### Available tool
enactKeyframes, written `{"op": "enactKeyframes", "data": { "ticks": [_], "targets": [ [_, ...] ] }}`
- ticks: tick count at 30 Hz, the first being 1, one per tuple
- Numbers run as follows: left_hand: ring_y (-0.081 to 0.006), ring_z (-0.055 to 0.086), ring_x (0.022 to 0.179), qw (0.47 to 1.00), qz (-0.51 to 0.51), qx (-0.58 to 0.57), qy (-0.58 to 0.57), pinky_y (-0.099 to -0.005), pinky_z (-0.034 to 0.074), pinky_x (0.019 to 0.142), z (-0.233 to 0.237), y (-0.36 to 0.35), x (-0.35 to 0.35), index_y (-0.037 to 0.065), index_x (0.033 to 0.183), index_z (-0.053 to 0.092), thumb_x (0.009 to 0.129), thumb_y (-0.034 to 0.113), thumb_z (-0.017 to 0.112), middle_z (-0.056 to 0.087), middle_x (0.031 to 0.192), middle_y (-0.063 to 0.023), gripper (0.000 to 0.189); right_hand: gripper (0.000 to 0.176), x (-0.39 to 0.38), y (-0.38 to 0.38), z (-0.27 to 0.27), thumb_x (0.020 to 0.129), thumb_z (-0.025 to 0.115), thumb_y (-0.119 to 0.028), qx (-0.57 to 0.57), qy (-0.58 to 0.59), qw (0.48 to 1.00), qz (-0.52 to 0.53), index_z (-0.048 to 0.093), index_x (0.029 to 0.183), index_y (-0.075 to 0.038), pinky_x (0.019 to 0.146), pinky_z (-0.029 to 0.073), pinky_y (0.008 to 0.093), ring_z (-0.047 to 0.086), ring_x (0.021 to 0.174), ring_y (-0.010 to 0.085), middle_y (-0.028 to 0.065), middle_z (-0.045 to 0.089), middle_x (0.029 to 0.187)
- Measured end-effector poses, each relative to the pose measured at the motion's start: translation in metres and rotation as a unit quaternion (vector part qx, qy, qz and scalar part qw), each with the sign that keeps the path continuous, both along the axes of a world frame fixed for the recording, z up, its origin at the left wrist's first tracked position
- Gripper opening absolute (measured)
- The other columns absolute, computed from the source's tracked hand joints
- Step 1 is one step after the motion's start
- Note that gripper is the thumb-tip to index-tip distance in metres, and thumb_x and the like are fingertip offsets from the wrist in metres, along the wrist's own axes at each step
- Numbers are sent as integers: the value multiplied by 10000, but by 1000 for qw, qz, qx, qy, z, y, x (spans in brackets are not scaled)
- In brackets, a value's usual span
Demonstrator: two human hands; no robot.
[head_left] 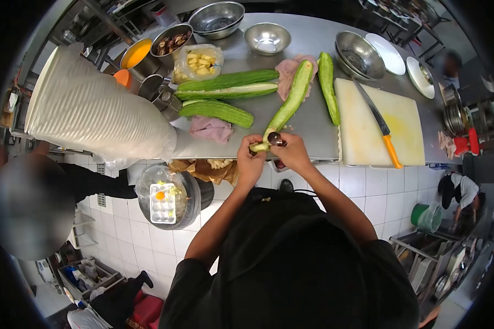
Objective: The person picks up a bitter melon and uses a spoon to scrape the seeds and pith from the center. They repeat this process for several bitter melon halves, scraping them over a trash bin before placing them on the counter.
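At the table's front edge, my left hand [251, 159] grips the near end of a long green gourd half [295, 97], its pale inside facing up. My right hand [294, 152] is closed around a small dark-handled tool [276, 139] beside that end; the tool's tip is hard to make out. The gourd's far end lies over a pink cloth [286, 74]. Another gourd piece [327, 88] lies to its right. More green gourds [228, 80] lie at the left, with a shorter piece [217, 111] next to a second pink cloth [211, 129].
A knife [376, 112] rests on the white cutting board [357, 142] at the right. Metal bowls [267, 38] and a bag of yellow chunks [198, 61] stand behind. Stacked containers [93, 109] lean at the left, above a bin [189, 203]. Other people are around.
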State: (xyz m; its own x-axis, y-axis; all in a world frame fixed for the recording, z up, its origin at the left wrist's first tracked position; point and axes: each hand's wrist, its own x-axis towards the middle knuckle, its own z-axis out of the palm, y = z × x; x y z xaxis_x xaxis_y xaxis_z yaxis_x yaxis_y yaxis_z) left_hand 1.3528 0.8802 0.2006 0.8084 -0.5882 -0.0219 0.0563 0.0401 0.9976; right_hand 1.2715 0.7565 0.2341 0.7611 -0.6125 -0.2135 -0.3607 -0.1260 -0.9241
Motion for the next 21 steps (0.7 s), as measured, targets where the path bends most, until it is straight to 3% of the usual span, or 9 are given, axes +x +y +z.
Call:
{"op": "enactKeyframes", "data": {
  "ticks": [3,5,7,8,11,13,15,17,21],
  "targets": [
    [-152,585,1010,988,-16,-81,130,-270,476,867,17,12,-3,4,1182,574,767,-158,545,618,1052,-50,446,207,9,14,0,722,663,-137,-7,-4,998,59,673,870,8,610,479,328,608,626,166,141,641,699],
    [-154,577,1037,971,-40,-110,206,-273,468,901,16,29,3,8,1215,573,760,-179,529,615,1090,-44,494,218,12,16,-6,726,689,-143,5,5,993,122,665,861,26,613,469,305,555,632,116,72,624,682],
    [-155,577,1025,965,-34,-132,226,-284,465,897,7,50,11,-7,1177,586,747,-189,534,609,1112,-69,470,233,17,22,6,721,711,-150,55,2,980,192,657,852,35,620,467,301,538,641,106,38,615,684],
    [-157,577,1022,957,-22,-148,247,-285,465,892,6,62,14,-11,1166,588,744,-188,536,608,1112,-77,460,152,17,24,16,733,718,-68,36,30,973,224,640,830,20,557,442,257,544,684,62,1,605,705],
    [-163,581,952,941,38,-175,287,-277,466,845,8,107,22,-12,1134,591,747,-178,525,608,1074,-93,425,181,17,26,13,742,719,-46,56,9,972,229,642,890,25,601,466,249,562,692,73,15,632,764],
    [-164,579,925,934,92,-196,285,-274,468,826,6,141,27,-12,1129,589,754,-171,517,608,1049,-89,414,246,15,20,8,743,724,-34,45,28,985,164,639,959,46,636,484,249,582,710,96,46,650,818],
    [-166,576,909,931,166,-188,265,-274,475,813,0,177,35,-3,1105,590,749,-163,523,603,1056,-79,396,247,11,9,-1,715,751,-127,94,0,992,80,650,864,42,588,446,307,510,641,108,26,607,711],
    [-175,588,922,923,226,-180,255,-275,489,822,-3,213,46,5,1101,593,734,-168,525,603,1071,-80,412,281,5,-10,-19,721,768,-162,-8,15,1000,-1,646,856,51,575,424,292,509,634,114,18,590,700],
    [-196,603,964,910,349,-148,168,-278,496,866,-18,291,78,-33,1126,573,716,-180,483,603,1078,-114,444,343,6,-40,-39,726,779,-232,-62,29,992,-106,655,859,59,565,409,286,505,616,120,23,590,690]
  ]
}}
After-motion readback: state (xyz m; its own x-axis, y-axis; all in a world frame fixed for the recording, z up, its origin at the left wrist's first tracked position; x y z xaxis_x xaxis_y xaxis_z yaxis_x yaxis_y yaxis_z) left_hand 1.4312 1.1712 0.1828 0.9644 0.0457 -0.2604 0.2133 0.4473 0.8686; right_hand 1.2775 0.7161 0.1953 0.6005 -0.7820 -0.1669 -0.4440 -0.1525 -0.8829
